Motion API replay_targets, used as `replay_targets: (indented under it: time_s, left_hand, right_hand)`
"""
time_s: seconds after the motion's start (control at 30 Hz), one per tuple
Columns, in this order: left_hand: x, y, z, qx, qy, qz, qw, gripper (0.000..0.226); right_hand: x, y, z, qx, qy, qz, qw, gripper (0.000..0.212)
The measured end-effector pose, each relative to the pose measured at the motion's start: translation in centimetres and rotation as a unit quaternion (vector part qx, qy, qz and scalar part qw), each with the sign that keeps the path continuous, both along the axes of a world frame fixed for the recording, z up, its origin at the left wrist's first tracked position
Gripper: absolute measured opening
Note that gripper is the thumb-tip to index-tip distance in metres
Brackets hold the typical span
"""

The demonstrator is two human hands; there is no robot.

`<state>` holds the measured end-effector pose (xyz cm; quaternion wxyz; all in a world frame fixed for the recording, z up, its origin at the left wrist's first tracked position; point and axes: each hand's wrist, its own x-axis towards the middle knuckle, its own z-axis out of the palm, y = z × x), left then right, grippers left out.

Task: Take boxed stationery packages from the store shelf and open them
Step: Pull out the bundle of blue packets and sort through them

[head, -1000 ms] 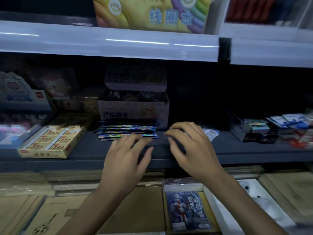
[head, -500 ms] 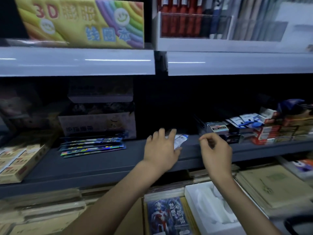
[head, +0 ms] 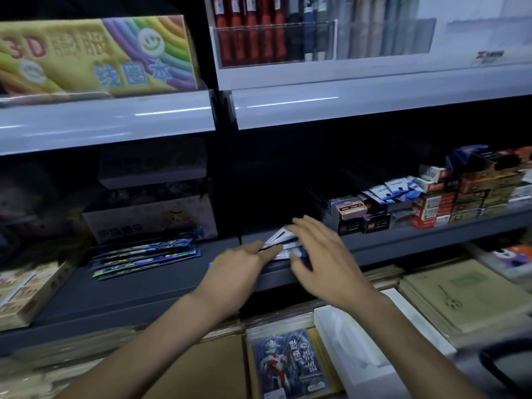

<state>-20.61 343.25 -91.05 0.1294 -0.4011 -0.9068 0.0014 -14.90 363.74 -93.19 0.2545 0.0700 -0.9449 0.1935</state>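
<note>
A small flat white-and-blue package lies tilted on the dark middle shelf, near its front edge. My left hand reaches in from the left, its straight fingers touching the package's left end. My right hand spans the package from the right, fingers over its far side and thumb at its near side; motion blur hides the contact. Small red, white and black boxes are stacked on the same shelf to the right.
A pale open carton stands at the shelf's back left, with shiny foil packs in front and a yellow box further left. Below lie notebooks, a card pack and a white tray. The upper shelf edge overhangs.
The view swung right along the shelf. Both hands moved right from the foil packs to the small package and closed in on it; it now sits tilted between them.
</note>
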Motion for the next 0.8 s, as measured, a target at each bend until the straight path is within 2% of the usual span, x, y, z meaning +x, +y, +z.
replay_targets:
  time_s: [0.13, 0.23, 0.3, 0.47, 0.57, 0.67, 0.73, 0.8]
  left_hand:
    - [0.5, -2.4, -0.8, 0.068, -0.032, -0.056, 0.996, 0.06]
    - [1.1, -3.5, -1.1, 0.15, -0.063, -0.058, 0.985, 0.033]
    - [1.4, -4.1, -1.4, 0.177, -0.062, -0.038, 0.982, 0.026]
    - [1.4, -4.9, -2.4, 0.198, -0.042, -0.037, 0.979, 0.031]
    - [1.2, -5.2, -2.3, 0.2, -0.038, -0.036, 0.979, 0.03]
    - [1.2, -5.6, -2.3, 0.208, -0.077, -0.037, 0.974, 0.034]
    - [1.1, -5.8, -2.2, 0.235, -0.11, -0.031, 0.965, 0.042]
    - [1.0, -5.9, -2.1, 0.262, -0.096, -0.021, 0.96, 0.048]
  right_hand:
    - [0.5, -1.6, -1.3, 0.174, -0.024, 0.026, 0.984, 0.075]
    - [0.3, -2.7, -1.6, 0.205, -0.011, 0.018, 0.979, 0.072]
    - [0.3, -3.0, -1.6, 0.228, -0.004, 0.005, 0.974, 0.067]
    - [0.8, -3.7, -2.0, 0.283, 0.015, -0.016, 0.959, 0.062]
    - [0.8, -3.8, -1.7, 0.281, 0.038, -0.01, 0.959, 0.051]
    - [1.0, -3.1, -1.2, 0.253, 0.067, 0.017, 0.965, 0.038]
    - [1.0, -3.0, -1.1, 0.268, 0.085, 0.023, 0.959, 0.039]
    - [0.9, -3.0, -1.0, 0.298, 0.104, 0.021, 0.949, 0.042]
